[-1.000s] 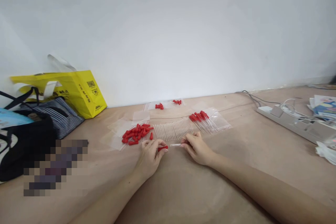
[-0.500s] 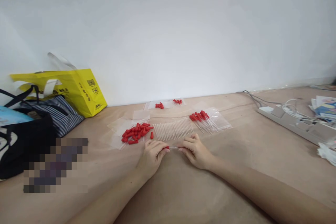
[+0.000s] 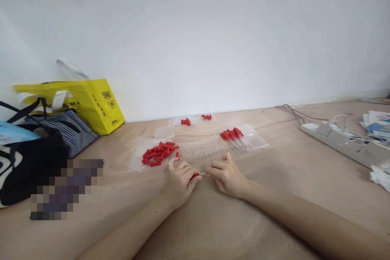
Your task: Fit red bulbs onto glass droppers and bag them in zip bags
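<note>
Found nearest: L hand (image 3: 183, 178) clamped on small red rubber-like bulb (image 3: 194, 176), R hand (image 3: 227, 176) clamped on slim clear glass-like tube (image 3: 204, 174), w/ fingertips just apart over tan tabletop (image 3: 213, 227). Noted tube lined up w/ bulb btwn hands, apparently touching; couldn't tell insertion depth. Judged step in hand as fitting bulb to tube, next move as needing firm, straight push w/o side load, given likely brittle tube. Logged just beyond: heaped loose red bulbs (image 3: 160, 152) on clear plastic bags (image 3: 137, 163), L; row of clear tubes (image 3: 201, 149), ctr.; red-topped clear droppers (image 3: 233, 134) on flat clear plastic bag (image 3: 258, 142), R. Recorded farthest, nr white wall (image 3: 213, 48): small red clusters (image 3: 185, 122) on clear plastic film (image 3: 175, 122).
</note>
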The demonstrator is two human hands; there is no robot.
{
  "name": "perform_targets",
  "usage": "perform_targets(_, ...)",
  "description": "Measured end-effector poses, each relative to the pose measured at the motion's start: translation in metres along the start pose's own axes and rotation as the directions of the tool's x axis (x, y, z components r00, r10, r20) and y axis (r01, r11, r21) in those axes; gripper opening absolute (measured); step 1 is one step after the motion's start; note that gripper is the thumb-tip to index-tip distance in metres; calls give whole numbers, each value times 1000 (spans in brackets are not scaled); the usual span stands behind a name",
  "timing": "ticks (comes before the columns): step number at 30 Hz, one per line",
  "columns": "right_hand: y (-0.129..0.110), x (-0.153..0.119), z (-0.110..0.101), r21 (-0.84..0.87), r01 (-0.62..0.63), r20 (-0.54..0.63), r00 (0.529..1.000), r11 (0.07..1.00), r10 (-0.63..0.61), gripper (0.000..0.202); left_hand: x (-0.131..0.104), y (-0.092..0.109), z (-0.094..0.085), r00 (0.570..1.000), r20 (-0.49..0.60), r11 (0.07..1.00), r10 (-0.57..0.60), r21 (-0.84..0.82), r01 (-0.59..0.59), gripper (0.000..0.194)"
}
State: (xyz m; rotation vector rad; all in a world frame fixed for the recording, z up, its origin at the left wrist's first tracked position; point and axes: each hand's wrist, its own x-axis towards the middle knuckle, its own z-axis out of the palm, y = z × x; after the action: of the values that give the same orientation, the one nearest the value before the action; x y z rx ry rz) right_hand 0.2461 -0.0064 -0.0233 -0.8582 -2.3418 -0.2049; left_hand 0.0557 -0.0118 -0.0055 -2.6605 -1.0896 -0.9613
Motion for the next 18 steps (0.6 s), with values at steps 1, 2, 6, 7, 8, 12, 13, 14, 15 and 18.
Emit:
perform_targets(1,-1,0,0,19,-10,1,1000,1000,10,22,0,0,0,1000,-3,1000,0,0,0,17)
perform_targets(2,-2,0,1,42,-21,1,1000,999,21,22,0,0,0,1000,-9,1000,0,-1,0,17)
perform_targets(6,-3,2,4,128,-58,12,998,990,56,23,1,0,1,999,-34,1000,-7,-8,7,17)
perform_targets(7,-4,2,4,147,-64,18,998,987,62,23,1,0,1,999,-36,1000,-8,-9,7,17)
perform_targets(8,-4,3,5,164,-69,26,998,984,65,22,1,0,2,999,-35,1000,-6,-11,6,17)
perform_targets(12,-2,4,6,223,-87,66,995,971,74,22,2,-2,4,1000,-26,1000,-9,-15,8,18)
perform_targets(13,-1,5,6,234,-91,82,994,968,74,22,1,-3,4,1000,-20,1000,-16,-16,16,18)
perform_targets(14,0,5,5,244,-97,99,992,965,74,21,1,-4,4,1000,-9,1000,-26,-18,26,17)
perform_targets(15,2,5,4,254,-105,117,990,962,77,21,1,-5,4,999,4,999,-38,-19,38,16)
perform_targets(18,6,6,1,268,-145,152,983,952,107,20,1,-9,0,997,50,998,-57,-21,58,16)
